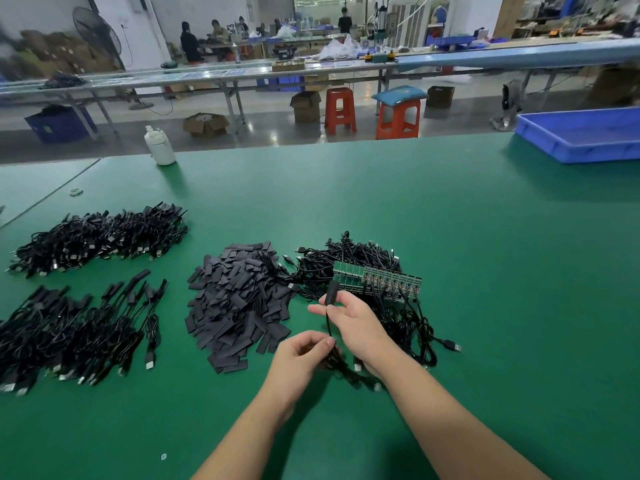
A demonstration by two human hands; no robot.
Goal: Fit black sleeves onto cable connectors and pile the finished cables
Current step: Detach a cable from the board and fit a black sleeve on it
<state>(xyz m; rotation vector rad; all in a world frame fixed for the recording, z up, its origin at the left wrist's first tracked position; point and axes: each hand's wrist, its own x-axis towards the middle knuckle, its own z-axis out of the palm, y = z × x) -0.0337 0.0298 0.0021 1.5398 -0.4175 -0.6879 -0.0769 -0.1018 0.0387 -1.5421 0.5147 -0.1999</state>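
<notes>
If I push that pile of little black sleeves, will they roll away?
Probably not: the black sleeves look flat, so they would likely slide and scatter rather than roll. They seem light and loosely heaped, so a gentle push may spread them across the green table.

Both bare forearms come in from the lower edge and reach forward above the bench. The right hand (353, 323) is the farther one, with its back turned up; its thumb and first fingers are curled in a pinching grip at the fingertips. The left hand (301, 358) sits just beside it, a little nearer to the body, knuckles up, fingers curled inward in a closed grip. The two hands are close together, almost touching.
</notes>
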